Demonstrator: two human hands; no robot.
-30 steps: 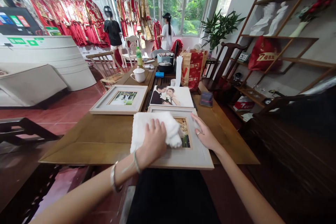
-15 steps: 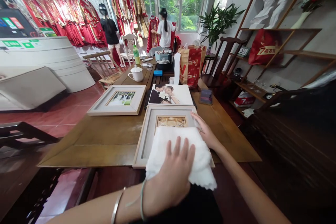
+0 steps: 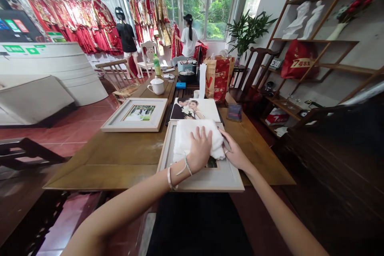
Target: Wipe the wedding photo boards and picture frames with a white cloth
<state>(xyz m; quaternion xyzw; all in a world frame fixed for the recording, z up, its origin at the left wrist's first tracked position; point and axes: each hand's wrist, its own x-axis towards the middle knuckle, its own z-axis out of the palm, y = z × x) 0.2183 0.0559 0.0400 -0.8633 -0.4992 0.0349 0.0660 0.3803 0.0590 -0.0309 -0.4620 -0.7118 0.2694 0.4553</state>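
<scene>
A picture frame [image 3: 220,184] with a pale wooden edge lies flat near the table's front edge. My left hand [image 3: 201,149] rests open, fingers spread, on a folded white cloth [image 3: 186,131] over the frame's far part. The cloth hides most of the picture; a dark bit shows below it. At the right edge, my right hand [image 3: 236,154] grips the frame, thumb on top, its other fingers partly out of sight. Beyond lies a couple's photo panel [image 3: 208,108]. A second picture frame [image 3: 112,123] with a small photo lies to the left.
On the wooden table [image 3: 120,160] stand a lidded white cup [image 3: 156,87], a green bottle [image 3: 157,65], a blue box [image 3: 181,85] and a red-brown paper bag [image 3: 220,80]. A dark phone-like object [image 3: 234,113] sits at the right. Two people are by the clothes racks.
My left hand has slid the cloth away from me to the frame's far part, uncovering the near part. My right hand stays at the right edge.
</scene>
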